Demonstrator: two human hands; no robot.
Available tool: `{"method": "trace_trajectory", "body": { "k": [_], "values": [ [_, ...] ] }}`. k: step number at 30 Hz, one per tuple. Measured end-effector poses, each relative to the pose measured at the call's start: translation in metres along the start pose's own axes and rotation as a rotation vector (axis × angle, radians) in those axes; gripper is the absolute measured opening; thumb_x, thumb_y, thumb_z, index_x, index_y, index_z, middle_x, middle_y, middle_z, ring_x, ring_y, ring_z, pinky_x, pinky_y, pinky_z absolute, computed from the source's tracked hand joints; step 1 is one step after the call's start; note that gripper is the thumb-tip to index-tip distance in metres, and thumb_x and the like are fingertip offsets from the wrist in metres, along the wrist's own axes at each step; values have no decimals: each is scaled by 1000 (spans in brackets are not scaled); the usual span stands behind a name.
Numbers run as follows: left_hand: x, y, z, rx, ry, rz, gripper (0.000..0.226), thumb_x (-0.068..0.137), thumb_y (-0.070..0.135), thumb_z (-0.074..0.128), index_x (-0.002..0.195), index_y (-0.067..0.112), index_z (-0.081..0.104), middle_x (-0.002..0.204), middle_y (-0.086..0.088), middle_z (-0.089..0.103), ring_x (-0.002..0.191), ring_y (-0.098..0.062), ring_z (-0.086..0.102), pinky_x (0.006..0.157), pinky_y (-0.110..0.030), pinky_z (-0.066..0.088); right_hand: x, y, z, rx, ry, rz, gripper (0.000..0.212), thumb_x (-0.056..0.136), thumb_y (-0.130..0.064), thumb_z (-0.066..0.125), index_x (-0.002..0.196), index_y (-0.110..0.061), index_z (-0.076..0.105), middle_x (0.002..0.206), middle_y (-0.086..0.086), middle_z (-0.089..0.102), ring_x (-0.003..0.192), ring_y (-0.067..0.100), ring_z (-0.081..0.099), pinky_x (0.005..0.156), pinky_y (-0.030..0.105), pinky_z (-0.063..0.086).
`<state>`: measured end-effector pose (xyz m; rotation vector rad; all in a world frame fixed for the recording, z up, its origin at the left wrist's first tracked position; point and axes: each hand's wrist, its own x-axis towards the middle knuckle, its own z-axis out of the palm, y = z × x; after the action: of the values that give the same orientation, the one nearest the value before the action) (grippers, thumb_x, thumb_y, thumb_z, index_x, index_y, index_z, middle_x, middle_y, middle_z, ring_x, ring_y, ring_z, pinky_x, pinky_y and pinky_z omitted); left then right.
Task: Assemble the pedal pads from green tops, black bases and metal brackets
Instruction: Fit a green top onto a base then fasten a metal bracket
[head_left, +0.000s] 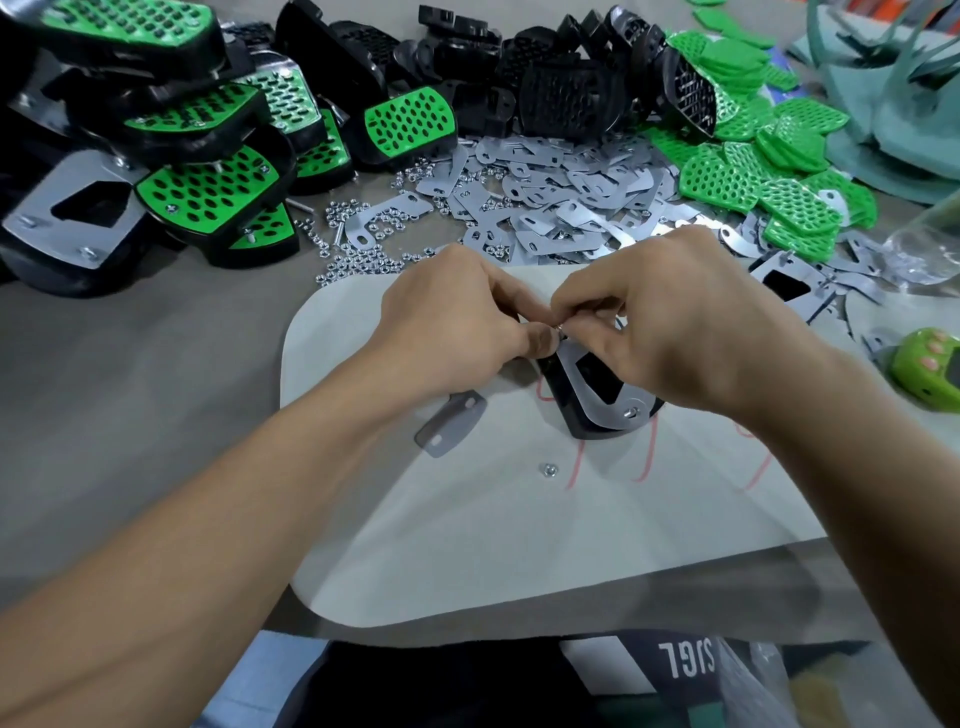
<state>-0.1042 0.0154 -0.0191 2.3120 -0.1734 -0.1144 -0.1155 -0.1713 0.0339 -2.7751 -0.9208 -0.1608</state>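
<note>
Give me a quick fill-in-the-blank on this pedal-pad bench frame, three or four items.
1. The left hand and the right hand work on a pad lying on a ____ mat.
2. The lone hexagonal part near the red lines is a ____.
3. Finished pads are stacked on the ____ side of the table.
4. The perforated tops at far right are ____.
Missing: white; nut; left; green.

1. Over the far half of the white mat (467, 545), the left hand (447, 322) grips a black base (582, 428) topped with a metal bracket (587, 400).
2. The right hand (670, 322) pinches a small fastener (561, 332) at the far corner of that piece.
3. A loose bracket (449, 423) and a single nut (549, 470) lie near the mat's middle.
4. Beyond the mat's far edge lies a heap of brackets (545, 192); finished pedal pads (197, 192) lie off its far-left corner and green tops (753, 182) off its far-right corner.
</note>
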Motion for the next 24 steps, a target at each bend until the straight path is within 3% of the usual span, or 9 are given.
{"method": "trace_trajectory", "body": {
  "k": [9,17,24],
  "values": [
    [0,2,0,-13,7,-25,14,70,49,87,66,53,74,61,30,67,65,16,59,58,-22,39,2,-4,-5,-52,-35,-6,10,84,-18,67,82,-22,76,64,7,67,63,32,59,60,38,51],
    [0,2,1,-19,-3,-38,11,71,47,86,68,49,76,61,29,68,62,17,58,59,-23,38,7,-4,-6,-25,-53,29,12,84,-26,70,74,-20,73,53,5,58,54,25,47,54,37,48],
    [-1,3,1,-26,2,-23,12,70,49,86,70,51,75,61,28,67,59,13,56,58,-24,37,9,0,-5,89,-56,113,7,77,-19,76,73,-25,76,55,-6,66,59,18,59,64,33,50]
  ]
}}
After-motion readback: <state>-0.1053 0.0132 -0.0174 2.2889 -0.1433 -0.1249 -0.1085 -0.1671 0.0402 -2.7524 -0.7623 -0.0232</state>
